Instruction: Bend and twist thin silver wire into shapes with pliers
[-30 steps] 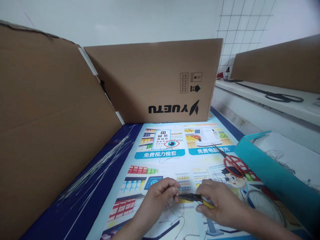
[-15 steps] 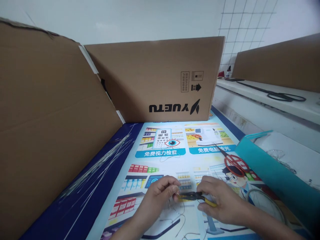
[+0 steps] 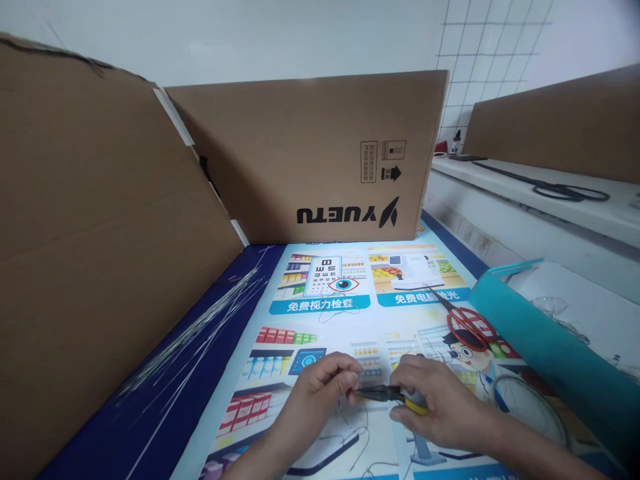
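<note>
My left hand (image 3: 327, 380) is closed in a pinch on a thin wire (image 3: 361, 433), whose loose curls hang down over the printed mat. In my right hand (image 3: 440, 400) are pliers with dark jaws and yellow handles (image 3: 416, 405). Those jaws (image 3: 377, 393) point left, and their tip meets the fingertips of my left hand. What exactly lies between the jaws is too small to make out.
Red-handled scissors (image 3: 470, 327) lie beyond my right hand. A teal box (image 3: 530, 333) with wire pieces inside stands at right, near a coil (image 3: 533, 407). Straight strands (image 3: 200, 327) lie at left. Cardboard panels (image 3: 310, 133) stand behind; black scissors (image 3: 565, 191) rest on a ledge.
The pliers have turned slightly in my right hand, with the handles drawn closer together and the dark jaws showing broader. My left hand keeps its pinch nearly in place.
</note>
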A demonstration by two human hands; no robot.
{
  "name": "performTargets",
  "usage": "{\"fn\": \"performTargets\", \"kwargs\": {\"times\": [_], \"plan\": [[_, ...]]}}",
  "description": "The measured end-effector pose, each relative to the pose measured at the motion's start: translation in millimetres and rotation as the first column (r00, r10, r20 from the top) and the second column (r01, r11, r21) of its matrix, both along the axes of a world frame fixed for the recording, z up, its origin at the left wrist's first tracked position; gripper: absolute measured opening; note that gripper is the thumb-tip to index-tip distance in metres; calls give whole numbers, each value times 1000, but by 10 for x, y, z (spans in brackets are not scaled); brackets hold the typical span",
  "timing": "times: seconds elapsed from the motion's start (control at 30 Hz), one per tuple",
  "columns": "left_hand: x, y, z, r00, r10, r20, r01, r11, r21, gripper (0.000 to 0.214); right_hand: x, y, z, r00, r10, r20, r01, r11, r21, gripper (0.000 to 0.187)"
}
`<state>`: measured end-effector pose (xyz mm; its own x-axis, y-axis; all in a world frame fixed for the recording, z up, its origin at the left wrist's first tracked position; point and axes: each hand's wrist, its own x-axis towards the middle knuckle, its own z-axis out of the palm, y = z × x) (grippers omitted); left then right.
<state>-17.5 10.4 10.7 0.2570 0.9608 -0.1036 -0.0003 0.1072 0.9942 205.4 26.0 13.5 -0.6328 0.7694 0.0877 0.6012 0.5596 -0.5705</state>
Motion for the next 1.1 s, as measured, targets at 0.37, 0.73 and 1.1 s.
{"fn": "performTargets", "kwargs": {"times": [0.37, 0.73, 1.1], "plan": [[-4, -11, -7, 998, -54, 25, 54, 998, 20, 11, -16, -37, 33, 996, 61, 59, -62, 998, 17, 19], [-12, -30, -11, 998, -65, 22, 65, 998, -8, 12, -7, -5, -16, 996, 68, 54, -69, 998, 14, 19], [35, 10, -1, 1000, 0, 14, 0, 998, -59, 15, 15, 43, -67, 998, 41, 50, -38, 998, -53, 17]]}}
